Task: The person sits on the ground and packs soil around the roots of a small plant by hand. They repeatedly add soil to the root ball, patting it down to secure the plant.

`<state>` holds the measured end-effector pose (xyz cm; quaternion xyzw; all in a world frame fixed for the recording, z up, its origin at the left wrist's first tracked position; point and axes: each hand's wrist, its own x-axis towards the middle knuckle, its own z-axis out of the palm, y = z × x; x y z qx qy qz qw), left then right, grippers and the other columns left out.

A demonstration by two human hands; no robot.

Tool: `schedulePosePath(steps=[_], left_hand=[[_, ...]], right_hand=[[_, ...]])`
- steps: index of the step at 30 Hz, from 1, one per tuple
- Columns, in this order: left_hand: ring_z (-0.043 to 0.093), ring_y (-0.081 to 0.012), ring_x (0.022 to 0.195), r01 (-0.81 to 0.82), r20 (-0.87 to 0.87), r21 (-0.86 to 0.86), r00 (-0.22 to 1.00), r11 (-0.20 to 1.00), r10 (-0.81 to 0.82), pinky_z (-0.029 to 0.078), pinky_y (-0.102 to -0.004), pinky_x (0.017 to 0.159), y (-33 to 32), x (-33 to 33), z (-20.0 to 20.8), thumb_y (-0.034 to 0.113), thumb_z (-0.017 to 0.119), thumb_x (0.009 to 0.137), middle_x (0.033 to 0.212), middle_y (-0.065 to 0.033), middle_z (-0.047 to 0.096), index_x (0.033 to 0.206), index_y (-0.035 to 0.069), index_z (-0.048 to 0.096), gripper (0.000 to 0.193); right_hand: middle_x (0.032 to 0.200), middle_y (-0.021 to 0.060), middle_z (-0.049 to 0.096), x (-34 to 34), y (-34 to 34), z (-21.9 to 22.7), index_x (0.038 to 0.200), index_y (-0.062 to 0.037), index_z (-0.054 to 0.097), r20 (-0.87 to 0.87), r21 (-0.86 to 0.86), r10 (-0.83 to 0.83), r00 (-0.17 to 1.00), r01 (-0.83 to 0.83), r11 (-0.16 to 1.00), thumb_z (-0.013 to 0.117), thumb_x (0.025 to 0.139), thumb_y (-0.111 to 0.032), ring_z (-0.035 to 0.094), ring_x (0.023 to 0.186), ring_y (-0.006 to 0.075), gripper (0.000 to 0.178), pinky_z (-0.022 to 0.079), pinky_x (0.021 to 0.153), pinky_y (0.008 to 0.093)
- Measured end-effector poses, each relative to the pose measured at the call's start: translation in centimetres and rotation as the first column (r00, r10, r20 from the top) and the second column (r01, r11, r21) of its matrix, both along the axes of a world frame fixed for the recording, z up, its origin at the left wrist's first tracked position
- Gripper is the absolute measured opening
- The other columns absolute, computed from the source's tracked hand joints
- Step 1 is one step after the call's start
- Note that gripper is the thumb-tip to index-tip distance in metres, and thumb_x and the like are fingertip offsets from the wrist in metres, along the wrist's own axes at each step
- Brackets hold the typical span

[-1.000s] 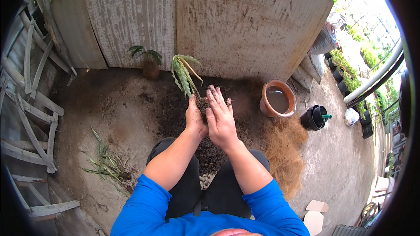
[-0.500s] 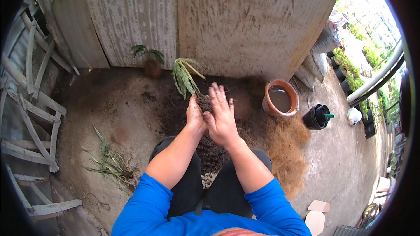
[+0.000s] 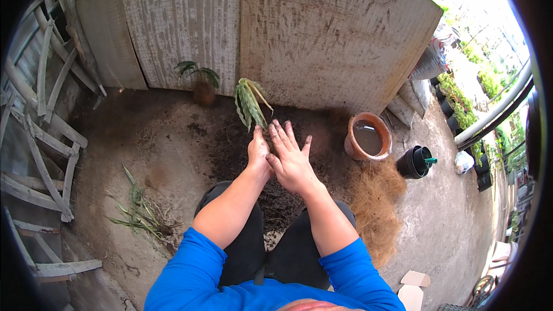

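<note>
A leafy plant (image 3: 249,103) with long, drooping pale-green leaves stands in front of me, its lower end between my two hands. My left hand (image 3: 258,152) is closed around its base from the left. Against the other side lies my right hand (image 3: 292,164), palm inward, its fingers stretched out and spread, with soil on the fingertips. Both hands cover the soil-caked root clump almost wholly. Under and around them, dark loose soil (image 3: 279,198) is strewn over the ground and between my knees.
A second small plant with a round brown root ball (image 3: 204,93) stands by the wall panel (image 3: 322,40). To the right are a terracotta pot (image 3: 352,144) of murky water, stacked black pots (image 3: 410,164) and brown fibre (image 3: 371,213). Pulled plants (image 3: 144,213) and wooden slats (image 3: 49,178) are at left.
My right hand has closed in over the root clump, which showed between my hands before and is now mostly covered. Its thumb and fingers have spread wider. The whole view has shifted slightly.
</note>
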<state>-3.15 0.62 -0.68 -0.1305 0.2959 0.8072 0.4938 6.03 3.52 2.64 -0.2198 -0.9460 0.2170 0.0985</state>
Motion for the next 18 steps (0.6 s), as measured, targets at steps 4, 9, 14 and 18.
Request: schedulePosePath(steps=[4,9,14,18], left_hand=[[0.055,-0.024,0.082,0.099,0.004,-0.031,0.995,0.995,-0.099,0.045,-0.0413,0.076,0.2,-1.0,-1.2,0.043,0.027,0.091,0.086,-0.0108,0.055,0.095,0.004,0.048,0.045],[0.048,-0.0266,0.107,0.049,-0.021,0.003,0.999,0.999,-0.049,0.04,-0.0421,0.09,-0.1,-0.1,0.6,0.043,0.027,0.091,0.115,-0.0169,0.047,0.116,0.003,0.042,0.049],[0.046,-0.0298,0.109,0.124,0.025,0.116,0.991,0.985,-0.128,0.04,-0.0447,0.088,-0.1,-1.6,-2.3,0.042,0.027,0.092,0.122,-0.0172,0.041,0.118,0.001,0.038,0.05],[0.052,-0.0284,0.098,0.05,-0.046,-0.09,0.997,0.995,-0.054,0.043,-0.043,0.085,-0.4,-0.1,1.7,0.042,0.027,0.092,0.106,-0.0146,0.051,0.109,0.002,0.043,0.047]], right_hand=[[0.142,0.0115,0.016,-0.1,0.2,0.1,0.136,-0.0061,0.02,-0.47,-0.004,-0.082,0.879,0.09,0.996,0.033,0.086,-0.047,0.009,0.132,0.0291,0.066,-0.001,0.099,0.0558],[0.142,0.0083,0.017,0.0,0.0,-0.1,0.135,-0.009,0.022,-0.159,0.022,-0.046,0.986,0.05,0.999,0.034,0.086,-0.046,0.007,0.132,0.0288,0.062,0.0,0.098,0.059],[0.143,0.0048,0.016,-0.5,-0.9,0.6,0.136,-0.0121,0.022,-0.468,-0.038,-0.106,0.878,0.099,0.994,0.032,0.087,-0.047,0.005,0.132,0.0283,0.061,-0.001,0.095,0.0633],[0.142,0.0072,0.016,0.1,-0.8,0.1,0.136,-0.0097,0.022,0.007,-0.009,-0.036,0.999,0.036,0.999,0.034,0.086,-0.048,0.006,0.132,0.0294,0.063,-0.001,0.097,0.0605]])
